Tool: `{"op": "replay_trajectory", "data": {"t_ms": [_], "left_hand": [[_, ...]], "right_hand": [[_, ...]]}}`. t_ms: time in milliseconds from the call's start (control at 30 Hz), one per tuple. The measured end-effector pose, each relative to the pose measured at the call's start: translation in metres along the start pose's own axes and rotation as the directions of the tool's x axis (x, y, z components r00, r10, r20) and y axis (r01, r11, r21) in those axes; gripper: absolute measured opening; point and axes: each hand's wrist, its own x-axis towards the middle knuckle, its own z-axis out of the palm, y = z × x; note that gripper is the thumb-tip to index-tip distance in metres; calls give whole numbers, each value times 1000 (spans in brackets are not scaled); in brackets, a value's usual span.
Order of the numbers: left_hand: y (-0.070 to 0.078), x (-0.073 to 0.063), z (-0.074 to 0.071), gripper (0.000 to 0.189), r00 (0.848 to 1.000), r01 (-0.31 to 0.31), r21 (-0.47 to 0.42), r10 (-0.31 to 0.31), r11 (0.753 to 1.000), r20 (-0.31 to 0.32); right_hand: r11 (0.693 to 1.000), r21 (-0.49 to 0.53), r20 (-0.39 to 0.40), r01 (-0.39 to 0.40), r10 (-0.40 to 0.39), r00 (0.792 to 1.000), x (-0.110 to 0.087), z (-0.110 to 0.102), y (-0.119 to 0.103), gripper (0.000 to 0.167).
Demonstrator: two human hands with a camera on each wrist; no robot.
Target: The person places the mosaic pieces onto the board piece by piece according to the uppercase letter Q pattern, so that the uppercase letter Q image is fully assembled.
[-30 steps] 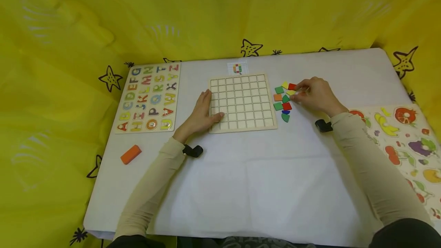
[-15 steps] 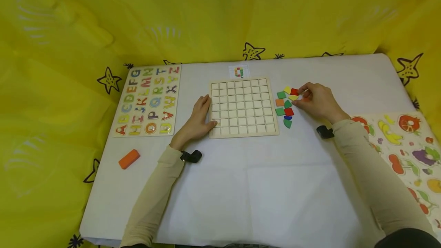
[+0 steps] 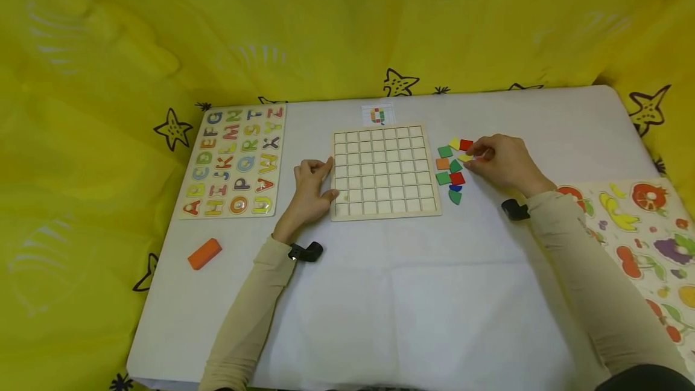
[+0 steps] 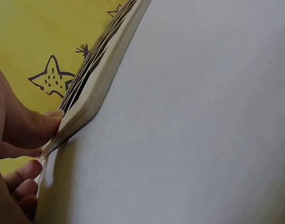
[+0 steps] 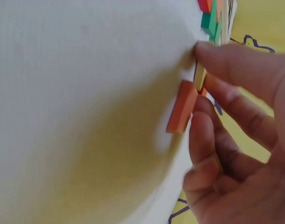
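My left hand (image 3: 311,193) holds the left edge of a wooden grid board (image 3: 382,218). Its thumb lies on the board's front left corner, while the other fingers bend against the side, as the left wrist view also shows. To the right of the board, my right hand (image 3: 507,162) pinches a yellow tile (image 5: 200,77) between thumb and finger, low over the table. Around it lie small coloured tiles: a red tile (image 3: 466,145), a green tile (image 3: 445,151), an orange tile (image 3: 442,164) and a blue piece (image 3: 455,188). Under the right fingers sits another orange tile (image 5: 182,107).
A small card with a coloured tile pattern (image 3: 377,115) lies behind the board. An alphabet board (image 3: 233,162) and an orange block (image 3: 204,254) are on the left. On the right is a fruit puzzle board (image 3: 646,246). Yellow cloth (image 3: 347,23) hangs behind the table.
My left fingers have gone from lying straight along the board's edge to bending against it. My right hand stays at the yellow tile, its fingers drawn closer around it. The head view has shifted slightly.
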Motion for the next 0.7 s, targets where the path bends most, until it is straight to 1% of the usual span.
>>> {"op": "replay_trajectory", "data": {"t_ms": [100, 233, 367, 533, 700], "left_hand": [[0, -1, 0, 77, 1000, -1, 3, 1, 1000, -6], [0, -2, 1, 77, 1000, -26, 2, 26, 1000, -8], [-1, -1, 1, 77, 999, -43, -2, 43, 999, -14], [-2, -1, 2, 77, 999, -41, -8, 41, 999, -10], [-2, -2, 2, 77, 999, -35, 3, 35, 999, -5]], "right_hand": [[1000, -12, 31, 12, -12, 999, 1, -2, 0, 33], [1000, -20, 60, 20, -19, 998, 1, -4, 0, 33], [999, -26, 54, 36, -34, 998, 1, -5, 1, 33], [999, -26, 45, 43, -42, 998, 0, -6, 2, 35], [999, -10, 65, 35, -34, 997, -2, -9, 1, 29]]}}
